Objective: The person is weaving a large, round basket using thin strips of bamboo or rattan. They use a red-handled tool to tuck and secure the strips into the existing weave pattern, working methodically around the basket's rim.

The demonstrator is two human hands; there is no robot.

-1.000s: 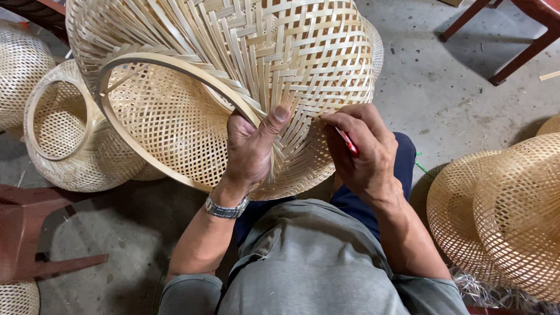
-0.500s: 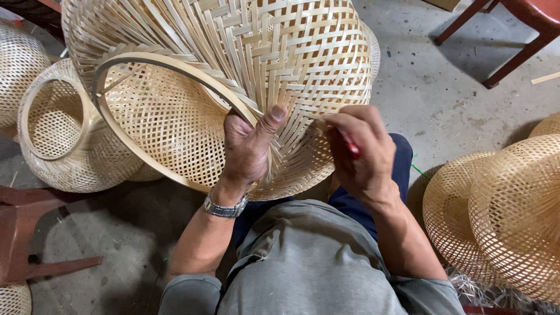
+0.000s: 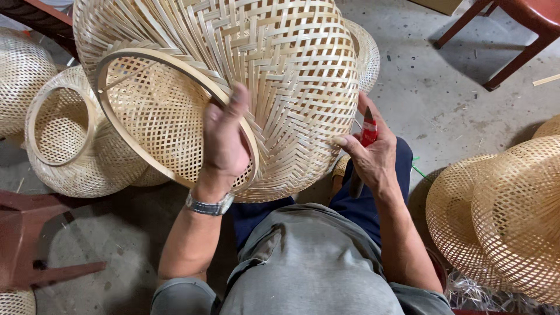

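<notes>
A large woven bamboo basket (image 3: 280, 76) lies on its side over my lap, its round hoop rim (image 3: 146, 58) facing left. My left hand (image 3: 224, 143) grips the near part of that rim, thumb outside, a metal watch on the wrist. Just right of the basket wall, my right hand (image 3: 370, 154) holds a red-handled cutting tool (image 3: 367, 133); its thumb tip touches the weave, and the tool's dark end sticks out below the palm.
More woven bamboo shades stand around: one with a hoop opening (image 3: 64, 140) at left, another (image 3: 20, 76) at far left, two (image 3: 501, 221) at right. A red wooden stool (image 3: 35, 233) is at lower left, red chair legs (image 3: 513, 35) at upper right. Concrete floor.
My right hand has pulled back from the weave to the right with the red tool. The basket has turned slightly and my left hand has shifted along the rim.
</notes>
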